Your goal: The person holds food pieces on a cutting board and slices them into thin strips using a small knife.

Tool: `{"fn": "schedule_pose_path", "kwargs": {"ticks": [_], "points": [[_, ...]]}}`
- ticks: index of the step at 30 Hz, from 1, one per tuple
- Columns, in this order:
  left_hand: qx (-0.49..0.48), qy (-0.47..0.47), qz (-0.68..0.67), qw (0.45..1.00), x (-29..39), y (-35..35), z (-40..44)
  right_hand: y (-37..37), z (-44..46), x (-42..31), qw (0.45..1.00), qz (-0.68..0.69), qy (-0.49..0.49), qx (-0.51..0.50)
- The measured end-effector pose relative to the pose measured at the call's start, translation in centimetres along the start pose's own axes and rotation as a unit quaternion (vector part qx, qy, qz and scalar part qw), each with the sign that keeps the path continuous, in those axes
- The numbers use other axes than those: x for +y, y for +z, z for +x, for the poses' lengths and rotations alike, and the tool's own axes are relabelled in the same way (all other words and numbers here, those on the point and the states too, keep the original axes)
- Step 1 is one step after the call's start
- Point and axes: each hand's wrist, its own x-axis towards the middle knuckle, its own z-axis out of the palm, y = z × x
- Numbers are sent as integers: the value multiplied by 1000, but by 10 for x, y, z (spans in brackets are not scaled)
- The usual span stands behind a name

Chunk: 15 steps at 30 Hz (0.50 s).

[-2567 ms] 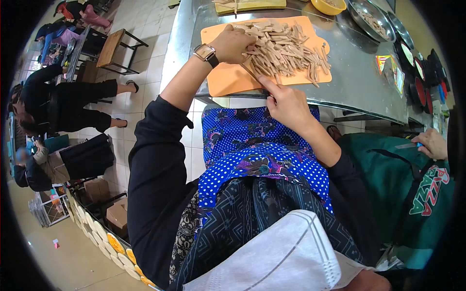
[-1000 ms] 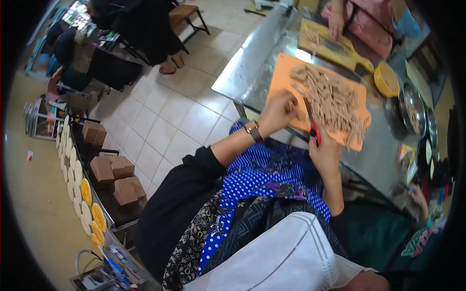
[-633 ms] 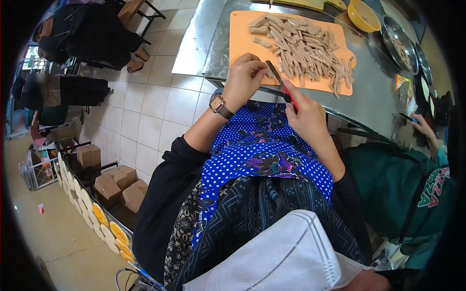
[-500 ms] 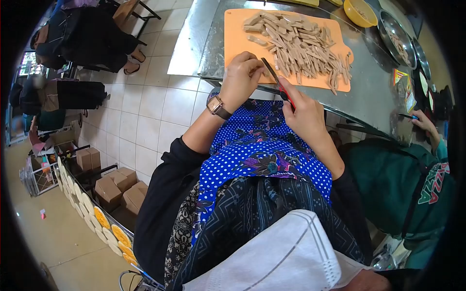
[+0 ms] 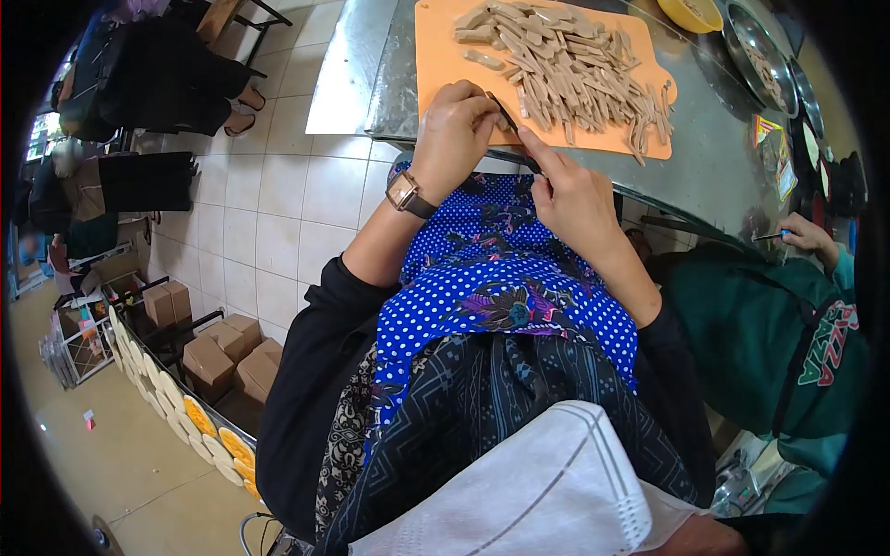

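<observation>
On the metal table's near edge lies an orange cutting board [image 5: 445,69], bearing a heap of light brown strips [image 5: 565,69]. My left hand [image 5: 456,130], with a watch on the wrist, is at the board's lower left, its fingers pinched together at the knife blade; what they hold is too small to name. My right hand [image 5: 577,199] is closed round the handle of a knife [image 5: 502,115], forefinger stretched along it. The blade points up and left towards my left fingertips. A short strip [image 5: 483,60] lies apart, left of the heap.
A yellow bowl [image 5: 691,13] and a metal bowl [image 5: 756,56] stand at the back right. A packet [image 5: 774,153] lies on the table's right. At the right, a co-worker's hand [image 5: 808,233] holds a small knife. Cardboard boxes [image 5: 209,360] and other people are at the left.
Compared with the earlier frames, the view has shifted, and the board sits higher and further left than half a second ago. The knife has turned so its red handle no longer shows.
</observation>
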Motion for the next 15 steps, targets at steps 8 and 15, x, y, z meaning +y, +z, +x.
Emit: {"fn": "schedule_pose_path", "kwargs": {"ticks": [8, 15], "points": [[0, -34, -10, 999, 0, 1, 0, -14, -31, -1, 999, 30, 25, -1], [1, -23, -4, 1000, -1, 1, 0, -5, -8, 0, 1000, 16, 1, 5]]}}
